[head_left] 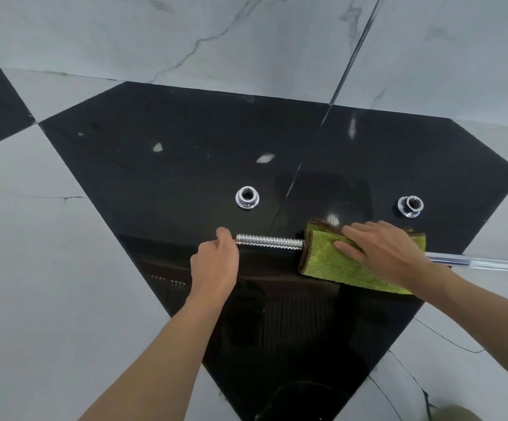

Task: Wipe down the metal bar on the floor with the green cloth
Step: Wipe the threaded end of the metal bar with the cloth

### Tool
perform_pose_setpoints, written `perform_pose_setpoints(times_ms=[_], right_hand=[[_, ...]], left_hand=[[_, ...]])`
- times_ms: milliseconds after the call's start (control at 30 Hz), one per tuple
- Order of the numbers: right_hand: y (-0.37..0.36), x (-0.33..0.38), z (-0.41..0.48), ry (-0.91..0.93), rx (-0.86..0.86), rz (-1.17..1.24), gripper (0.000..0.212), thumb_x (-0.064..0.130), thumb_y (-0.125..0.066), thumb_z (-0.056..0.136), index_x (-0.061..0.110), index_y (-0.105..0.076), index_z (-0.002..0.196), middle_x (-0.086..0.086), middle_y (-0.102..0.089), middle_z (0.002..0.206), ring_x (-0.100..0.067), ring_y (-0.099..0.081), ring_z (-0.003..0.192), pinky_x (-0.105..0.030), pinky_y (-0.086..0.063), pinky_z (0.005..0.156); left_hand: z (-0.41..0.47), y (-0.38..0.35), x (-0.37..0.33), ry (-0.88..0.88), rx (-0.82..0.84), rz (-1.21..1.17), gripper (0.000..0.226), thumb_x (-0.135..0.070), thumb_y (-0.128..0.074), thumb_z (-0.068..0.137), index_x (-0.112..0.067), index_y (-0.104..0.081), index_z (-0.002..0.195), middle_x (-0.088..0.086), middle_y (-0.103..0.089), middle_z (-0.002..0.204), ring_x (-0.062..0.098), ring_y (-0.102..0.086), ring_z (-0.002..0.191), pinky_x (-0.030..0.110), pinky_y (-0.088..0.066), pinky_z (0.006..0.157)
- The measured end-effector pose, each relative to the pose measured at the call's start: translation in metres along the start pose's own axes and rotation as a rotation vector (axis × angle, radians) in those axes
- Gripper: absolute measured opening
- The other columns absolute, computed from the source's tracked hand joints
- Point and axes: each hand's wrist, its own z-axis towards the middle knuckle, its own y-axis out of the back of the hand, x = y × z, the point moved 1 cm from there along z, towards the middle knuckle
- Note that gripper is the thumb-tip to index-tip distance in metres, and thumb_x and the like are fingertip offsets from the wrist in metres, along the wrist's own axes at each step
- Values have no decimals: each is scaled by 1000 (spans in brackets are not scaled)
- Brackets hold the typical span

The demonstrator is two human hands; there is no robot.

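- Floor [49, 268] of pale marble-look tiles around one large black tile; the metal bar [269, 241] lies across that black tile, running left to right.
- The left hand [214, 262] is closed around the bar's left tip, seemingly steadying it against rolling.
- Just right of that hand the bar's threaded section shows bare and shiny.
- Beyond the bar, well apart from it, stand two chrome collar nuts: the left nut [247, 198] and the right nut [410, 206].
- The green cloth [334, 262] is draped over the bar's middle, and the right hand [389, 250] presses flat on it, fingers spread rather than curled shut.
- Further right, the smooth bar end [489, 264] pokes out past the wrist.
- Judging by this, wiping is under way mid-bar; whether either exposed end has been cleaned I cannot tell.
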Motion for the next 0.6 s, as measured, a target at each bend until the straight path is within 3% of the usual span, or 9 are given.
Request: perform_pose_setpoints(times_ms=[267,433,500,567,600], right_hand=[[2,65,37,150,-4,57,54,57,-19,106,23,-61,103,8,-64,85,-17,-65,72,-33,-54,73],[-2,89,45,162,39,95,62,61,-10,104,24,-60,109,8,-58,90,-15,-62,73,-35,-53,77],[-5,86,37,157,23,114,60,61,-13,105,24,-60,107,8,-55,89,-14,-60,71,-33,-52,75],[-7,78,27,158,12,134,56,61,-16,105,25,-59,104,10,-52,87,-11,-56,67,-30,-50,72],[-7,72,22,163,5,135,54,60,-18,106,25,-59,103,12,-49,85,-9,-52,65,-28,-47,70]], left_hand=[[3,-4,18,29,-43,65,54,-42,-31,101,-3,-69,104,19,-71,107,39,-63,104,45,-45,91],[-6,-3,21,9,-46,182,47,-41,-28,104,-5,-55,89,23,-68,107,41,-61,104,43,-43,85],[-12,0,17,-20,-20,290,42,-36,-29,105,-3,-53,95,24,-67,107,42,-60,100,43,-44,85],[-16,1,15,-112,31,430,28,-19,-34,105,0,-46,121,18,-64,98,33,-58,85,40,-42,82],[-19,1,14,-152,28,483,32,-10,-36,103,2,-36,133,14,-61,94,27,-54,80,38,-40,80]])
